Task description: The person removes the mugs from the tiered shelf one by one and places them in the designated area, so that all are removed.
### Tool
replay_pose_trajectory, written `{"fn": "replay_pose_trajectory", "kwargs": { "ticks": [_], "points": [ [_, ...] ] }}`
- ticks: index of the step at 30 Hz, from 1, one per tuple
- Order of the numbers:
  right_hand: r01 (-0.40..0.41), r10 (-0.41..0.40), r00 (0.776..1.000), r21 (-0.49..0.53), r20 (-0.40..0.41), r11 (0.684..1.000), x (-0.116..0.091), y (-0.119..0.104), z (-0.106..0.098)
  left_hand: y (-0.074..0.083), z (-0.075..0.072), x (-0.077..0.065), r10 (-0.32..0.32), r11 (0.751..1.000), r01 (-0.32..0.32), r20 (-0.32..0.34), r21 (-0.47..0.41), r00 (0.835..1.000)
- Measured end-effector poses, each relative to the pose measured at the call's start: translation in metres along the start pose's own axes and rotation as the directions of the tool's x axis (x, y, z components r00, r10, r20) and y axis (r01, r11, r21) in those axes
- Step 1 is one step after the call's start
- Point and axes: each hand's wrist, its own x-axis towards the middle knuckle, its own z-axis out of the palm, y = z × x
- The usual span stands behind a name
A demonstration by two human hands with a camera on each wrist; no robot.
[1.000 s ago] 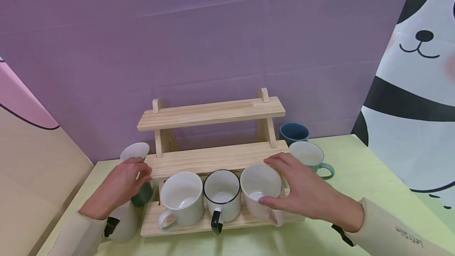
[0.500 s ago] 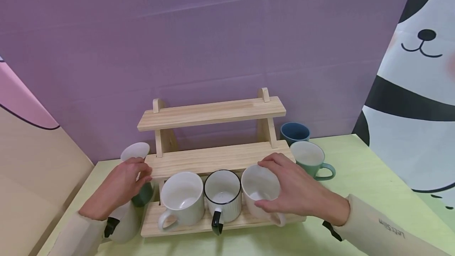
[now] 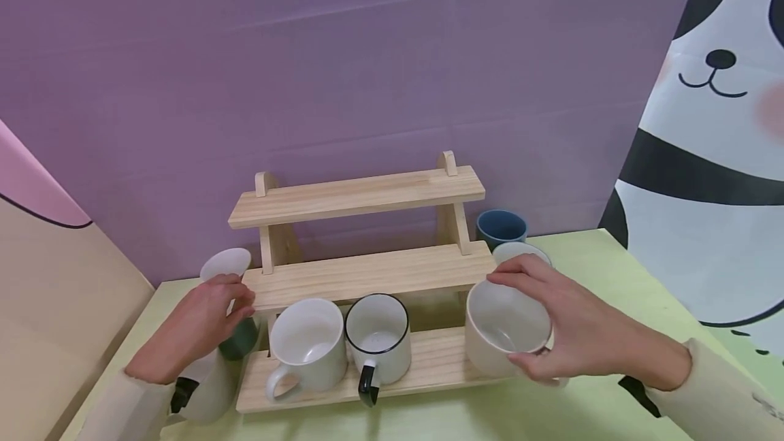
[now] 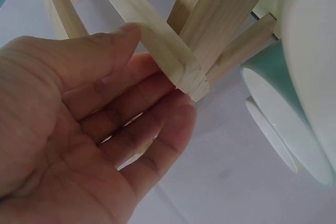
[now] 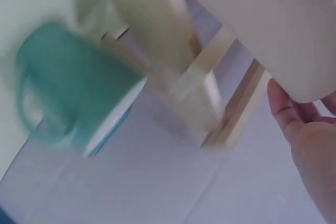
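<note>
White mug (image 3: pixel 503 329) seems raised above green table (image 3: pixel 612 291), before purple wall (image 3: pixel 367 73).

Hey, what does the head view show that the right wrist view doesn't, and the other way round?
Only the head view shows the left hand, the black-rimmed mug and the panda print. Only the right wrist view shows the handle of the green mug, blurred. Both show the right hand, the pale mug it holds and the rack.
</note>
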Motion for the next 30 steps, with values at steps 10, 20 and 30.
{"fn": "replay_pose_trajectory", "kwargs": {
  "ticks": [10, 20, 30],
  "points": [
    [-0.072, 0.071, 0.997, -0.079, -0.012, 0.994, -0.030, 0.022, -0.022, -0.001, 0.000, -0.001, 0.008, 1.000, -0.008, -0.001, -0.002, 1.000],
    [-0.122, 0.121, 0.992, -0.088, -0.020, 0.989, -0.052, 0.054, -0.018, -0.001, 0.000, 0.000, 0.009, 1.000, -0.009, -0.005, 0.009, 1.000],
    [-0.163, 0.161, 0.987, -0.102, -0.027, 0.981, -0.061, 0.066, 0.000, 0.000, 0.001, 0.001, 0.018, 1.000, -0.018, -0.020, 0.021, 1.000]
  ]
}}
